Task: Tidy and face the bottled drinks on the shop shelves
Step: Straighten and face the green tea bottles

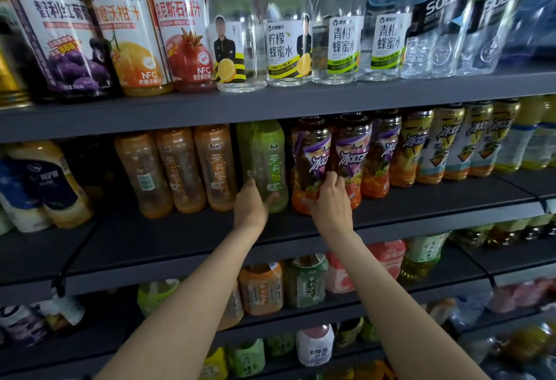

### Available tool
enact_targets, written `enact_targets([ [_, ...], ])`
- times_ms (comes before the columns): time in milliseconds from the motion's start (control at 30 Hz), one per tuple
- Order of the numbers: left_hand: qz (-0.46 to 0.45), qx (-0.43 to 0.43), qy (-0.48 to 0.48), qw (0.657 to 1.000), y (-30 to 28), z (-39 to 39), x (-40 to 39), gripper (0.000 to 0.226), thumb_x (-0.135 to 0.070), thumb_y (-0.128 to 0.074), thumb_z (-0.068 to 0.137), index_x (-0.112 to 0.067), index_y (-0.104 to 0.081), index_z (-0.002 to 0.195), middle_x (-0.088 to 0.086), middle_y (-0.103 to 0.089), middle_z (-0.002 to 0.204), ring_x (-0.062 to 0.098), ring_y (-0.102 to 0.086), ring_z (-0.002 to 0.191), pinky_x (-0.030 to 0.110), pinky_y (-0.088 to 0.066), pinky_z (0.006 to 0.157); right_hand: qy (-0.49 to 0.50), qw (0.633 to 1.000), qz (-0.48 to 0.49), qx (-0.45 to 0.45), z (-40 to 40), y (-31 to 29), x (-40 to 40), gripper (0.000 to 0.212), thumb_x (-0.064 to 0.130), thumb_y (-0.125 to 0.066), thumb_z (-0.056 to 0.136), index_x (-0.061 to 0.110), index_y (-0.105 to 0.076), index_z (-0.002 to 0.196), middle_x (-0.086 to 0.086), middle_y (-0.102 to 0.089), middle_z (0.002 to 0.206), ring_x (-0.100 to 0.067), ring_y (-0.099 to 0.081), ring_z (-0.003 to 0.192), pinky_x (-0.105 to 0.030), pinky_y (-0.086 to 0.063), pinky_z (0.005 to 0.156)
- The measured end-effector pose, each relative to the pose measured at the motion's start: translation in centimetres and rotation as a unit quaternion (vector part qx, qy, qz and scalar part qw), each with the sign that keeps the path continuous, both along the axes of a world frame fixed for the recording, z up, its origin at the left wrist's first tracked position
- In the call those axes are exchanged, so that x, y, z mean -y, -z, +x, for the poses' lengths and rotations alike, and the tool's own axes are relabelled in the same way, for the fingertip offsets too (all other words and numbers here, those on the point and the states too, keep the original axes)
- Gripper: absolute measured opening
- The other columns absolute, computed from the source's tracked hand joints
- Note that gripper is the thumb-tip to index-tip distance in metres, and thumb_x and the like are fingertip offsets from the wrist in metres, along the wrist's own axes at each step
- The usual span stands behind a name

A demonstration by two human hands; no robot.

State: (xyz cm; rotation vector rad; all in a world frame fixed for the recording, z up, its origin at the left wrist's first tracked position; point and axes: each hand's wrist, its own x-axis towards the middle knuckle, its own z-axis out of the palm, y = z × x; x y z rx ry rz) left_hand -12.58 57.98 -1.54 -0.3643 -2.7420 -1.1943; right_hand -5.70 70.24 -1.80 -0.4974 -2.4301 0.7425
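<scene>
1. The dark grey metal middle shelf [168, 238] crosses the centre of the frame; the bottles stand set back from its front edge, so facing looks largely undone.
2. The green plastic tea bottle [267, 163], just left of centre, looks full, so probably heavy and fairly stiff; its smooth film label may slip. Best taken low around the body.
3. The purple-labelled iced tea bottle [313, 166], centre frame, touches its twin on the right; its waisted shape should give a surer hold.
4. The left hand [251, 203] wraps the green bottle's lower body, thumb on the front, fingers behind.
5. The right hand [331, 199] curls round the iced tea bottle's lower half, fingertips on its label.
</scene>
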Motion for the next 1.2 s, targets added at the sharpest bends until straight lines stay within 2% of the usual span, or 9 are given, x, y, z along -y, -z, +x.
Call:
enact_targets([
  [100, 0.003, -0.029, 0.002, 1.000, 0.7, 0.2, 0.6, 0.052, -0.029, -0.063, 0.088, -0.008, -0.043, 0.131, 0.011, -0.056, 0.128, 0.025, -0.054, 0.117, 0.030, -0.043, 0.092, 0.004, 0.996, 0.029, -0.083, 0.7, 0.2, 0.7, 0.046, 0.011, -0.066, 0.087, 0.002, -0.041, 0.124, -0.013, -0.042, 0.119, -0.030, -0.054, 0.101, -0.025, -0.039, 0.065],
  [233, 0.045, -0.020, -0.027, 0.998, 1.8, 1.1, 1.9, 0.043, -0.022, -0.054, 0.093, -0.009, -0.042, 0.133, 0.009, -0.057, 0.125, 0.023, -0.056, 0.112, 0.032, -0.046, 0.091, -0.094, 0.979, 0.086, -0.161, 0.6, 0.5, 2.0, 0.036, 0.005, -0.067, 0.083, -0.001, -0.049, 0.115, -0.016, -0.050, 0.107, -0.030, -0.058, 0.088, -0.026, -0.044, 0.060],
  [333, 0.083, -0.040, -0.041, 0.995, 1.9, 1.7, 3.5, 0.037, -0.014, -0.052, 0.093, -0.009, -0.044, 0.130, 0.008, -0.058, 0.120, 0.023, -0.057, 0.111, 0.031, -0.046, 0.092, -0.130, 0.980, 0.081, -0.124, -0.9, 0.9, 3.6, 0.049, 0.003, -0.065, 0.085, -0.005, -0.043, 0.128, -0.019, -0.050, 0.119, -0.034, -0.057, 0.106, -0.032, -0.050, 0.080],
  [400, 0.077, -0.065, -0.052, 0.993, 1.3, 1.6, 4.6, 0.039, -0.011, -0.053, 0.093, -0.010, -0.043, 0.130, 0.007, -0.055, 0.124, 0.023, -0.055, 0.113, 0.025, -0.041, 0.090, -0.136, 0.986, 0.066, -0.067, -2.3, 1.2, 4.9, 0.065, 0.009, -0.062, 0.088, -0.008, -0.026, 0.140, -0.023, -0.041, 0.134, -0.033, -0.044, 0.125, -0.034, -0.040, 0.101],
  [433, 0.074, -0.083, -0.059, 0.992, 1.0, 1.5, 5.1, 0.040, -0.011, -0.054, 0.092, -0.011, -0.043, 0.130, 0.006, -0.054, 0.126, 0.021, -0.053, 0.115, 0.021, -0.039, 0.088, -0.127, 0.990, 0.048, -0.045, -3.0, 1.3, 5.5, 0.071, 0.013, -0.062, 0.090, -0.008, -0.019, 0.142, -0.023, -0.037, 0.137, -0.032, -0.039, 0.129, -0.033, -0.035, 0.106],
  [567, 0.066, -0.136, -0.088, 0.985, 0.4, 0.7, 6.9, 0.041, -0.011, -0.057, 0.089, -0.012, -0.045, 0.129, 0.005, -0.048, 0.130, 0.016, -0.048, 0.119, 0.016, -0.034, 0.090, -0.047, 0.999, -0.008, -0.021, -4.7, 1.1, 7.2, 0.073, 0.015, -0.065, 0.087, -0.004, -0.019, 0.142, -0.020, -0.037, 0.135, -0.030, -0.040, 0.125, -0.031, -0.034, 0.102],
  [767, 0.044, -0.053, -0.100, 0.993, -0.3, -1.0, 7.4, 0.059, -0.021, -0.061, 0.089, -0.005, -0.034, 0.140, 0.012, -0.043, 0.139, 0.024, -0.040, 0.129, 0.030, -0.032, 0.105, -0.053, 0.998, -0.019, -0.024, -5.2, 1.1, 8.0, 0.071, 0.014, -0.064, 0.087, -0.004, -0.021, 0.141, -0.022, -0.036, 0.135, -0.033, -0.039, 0.124, -0.034, -0.034, 0.102],
  [1033, 0.028, -0.007, -0.192, 0.981, -1.6, -2.0, 4.8, 0.056, -0.034, -0.065, 0.085, -0.002, -0.044, 0.126, 0.015, -0.037, 0.134, 0.030, -0.040, 0.123, 0.034, -0.035, 0.098, -0.069, 0.997, -0.029, -0.031, -5.1, 1.0, 7.4, 0.070, 0.014, -0.066, 0.086, -0.002, -0.024, 0.139, -0.019, -0.036, 0.136, -0.031, -0.038, 0.127, -0.034, -0.036, 0.105],
  [1200, 0.056, -0.019, -0.208, 0.976, -0.9, -2.4, 4.4, 0.064, -0.035, -0.070, 0.080, -0.003, -0.039, 0.126, 0.016, -0.037, 0.132, 0.032, -0.039, 0.122, 0.037, -0.040, 0.095, -0.064, 0.997, -0.033, -0.031, -5.1, 1.1, 7.6, 0.073, 0.014, -0.067, 0.085, -0.002, -0.023, 0.140, -0.020, -0.034, 0.138, -0.034, -0.037, 0.128, -0.036, -0.034, 0.106],
])
